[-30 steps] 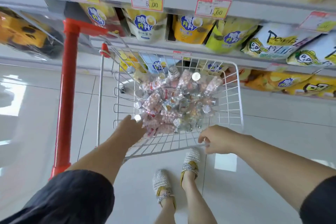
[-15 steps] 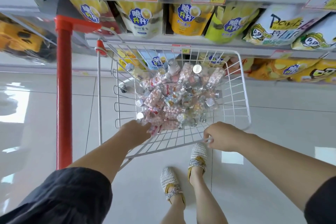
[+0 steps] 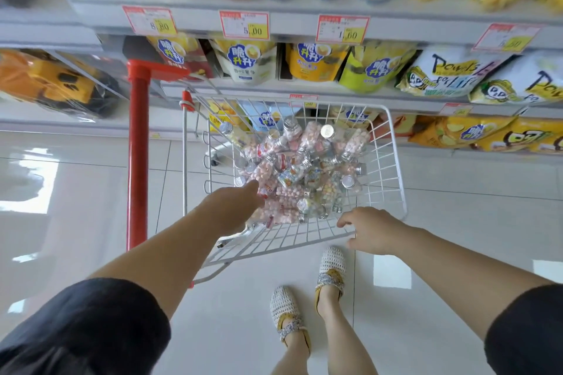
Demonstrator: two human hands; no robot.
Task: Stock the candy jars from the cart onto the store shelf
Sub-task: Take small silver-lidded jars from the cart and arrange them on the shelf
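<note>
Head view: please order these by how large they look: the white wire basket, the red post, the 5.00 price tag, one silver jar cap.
1. wire basket
2. red post
3. 5.00 price tag
4. silver jar cap

This is apparent size only. The four lie at different distances from the camera, so their real sizes may rank otherwise.

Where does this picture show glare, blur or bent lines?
Head view: window glare whitens the floor tiles at left; head view: the shelf edge bows from the wide-angle lens; head view: the top left corner is smeared, while the candy jars in the wire cart look fairly sharp.
</note>
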